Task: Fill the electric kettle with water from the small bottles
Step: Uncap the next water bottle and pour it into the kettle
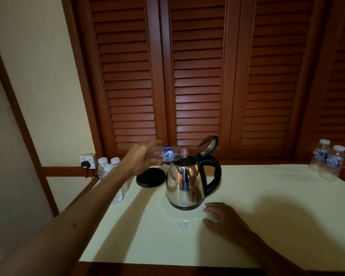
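Left hand [141, 158] wraps fingers round base end of small bottle [168, 154], held approx. horizontal, mouth over open top of kettle [184, 184]; lid [207, 145] up. Bottle looks near empty, though dim light, can't confirm. I judge it light, thin-walled, crushable: grip w/ mild squeeze at mid-body. Right hand [223, 220] flat on table [277, 226], fingers loosely spread, holding nothing. Cap [182, 225] just beside it. Kettle sits off its base [150, 178].

Brown louvred doors [197, 76] behind a pale table [267, 226]; wall socket [87, 159] with black plug [85, 164] at left.
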{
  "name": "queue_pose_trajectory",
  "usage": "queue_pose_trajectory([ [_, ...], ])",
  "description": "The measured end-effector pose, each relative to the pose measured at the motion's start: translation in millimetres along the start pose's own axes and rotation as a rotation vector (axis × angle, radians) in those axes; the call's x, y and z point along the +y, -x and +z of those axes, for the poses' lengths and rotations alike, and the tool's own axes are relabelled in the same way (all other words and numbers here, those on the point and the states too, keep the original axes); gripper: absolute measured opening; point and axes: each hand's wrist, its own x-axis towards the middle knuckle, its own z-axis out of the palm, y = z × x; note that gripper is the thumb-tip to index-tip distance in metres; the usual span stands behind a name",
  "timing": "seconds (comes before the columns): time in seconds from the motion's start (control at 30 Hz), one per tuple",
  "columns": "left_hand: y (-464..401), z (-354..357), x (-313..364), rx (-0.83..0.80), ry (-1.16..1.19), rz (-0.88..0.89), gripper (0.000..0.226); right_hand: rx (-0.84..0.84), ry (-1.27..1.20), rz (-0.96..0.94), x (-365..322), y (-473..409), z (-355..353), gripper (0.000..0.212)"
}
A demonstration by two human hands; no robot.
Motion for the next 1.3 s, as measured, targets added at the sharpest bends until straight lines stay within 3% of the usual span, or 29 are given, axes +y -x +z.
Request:
queue_pose_trajectory([
  [0.23, 43, 54, -9, 0.052, 0.241, -0.311, 0.075, 0.016, 0.025, -0.006, -4, 0, -1, 0.043],
  [0.43, 73, 87, -7, 0.054, 0.59, -0.454, 0.049, 0.005, 0.043, -0.046, -3, -2, -3, 0.04],
  [0.7, 126, 113, 5, 0.069, 0.904, -0.657, 0.046, -0.007, 0.059, -0.044, -5, -1, -4, 0.04],
  [0.9, 144, 121, 13, 0.142, 0.942, -0.636, 0.05, -0.032, 0.163, -0.053, -7, 0, -1, 0.045],
  [1.03, 145, 120, 12, 0.15, 0.924, -0.598, 0.054, -0.001, 0.359, -0.064, -19, -3, 3, 0.038],
  [1.1, 145, 121, 11, 0.139, 0.917, -0.593, 0.056, 0.002, 0.346, -0.062, -36, -5, 7, 0.035],
  [1.3, 145, 124, 6, 0.116, 0.884, -0.577, 0.06, -0.233, 0.251, -0.122, -80, -10, 20, 0.049],
])
